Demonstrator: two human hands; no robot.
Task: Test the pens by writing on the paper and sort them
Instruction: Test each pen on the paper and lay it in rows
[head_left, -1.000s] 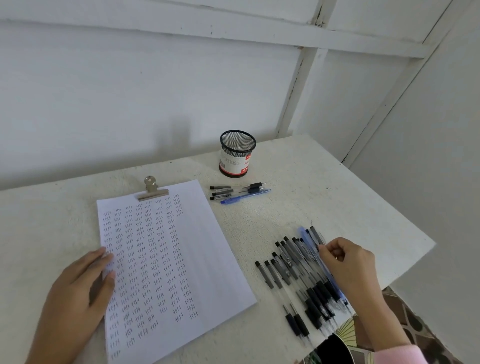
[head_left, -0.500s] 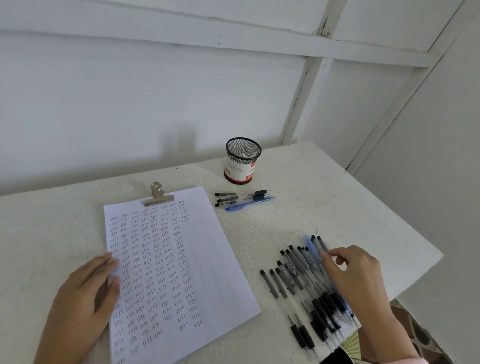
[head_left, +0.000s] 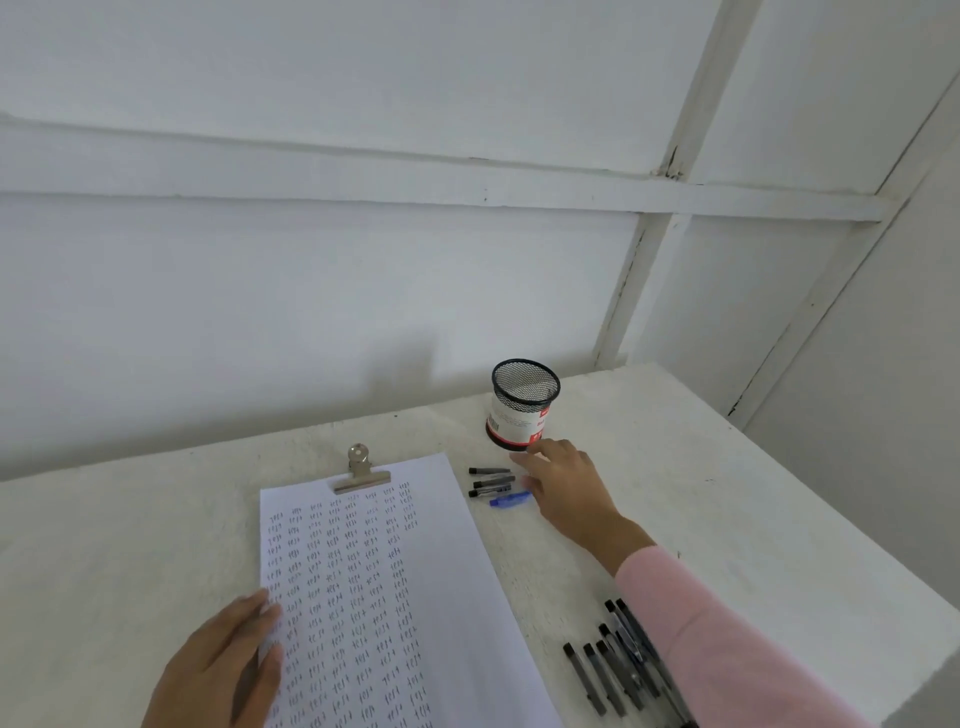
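Note:
A white paper (head_left: 441, 571) filled with rows of small pen marks lies under a metal clip (head_left: 360, 475). My left hand (head_left: 223, 670) rests flat on the paper's left edge. A small group of pens (head_left: 491, 483), three black and one blue, lies right of the clip. My right hand (head_left: 563, 488) reaches over their right ends, near the base of the mesh pen cup (head_left: 523, 402). Whether it holds a pen is hidden. A pile of several black pens (head_left: 610, 670) lies at the near right, partly under my pink sleeve.
The white table (head_left: 727, 493) ends in an edge on the right, with white walls close behind and to the right. The mesh cup stands upright at the back of the table.
My right hand has left the pile of pens at the near right and moved forward to the small group by the cup. The view tilted upward. My left hand stayed on the paper.

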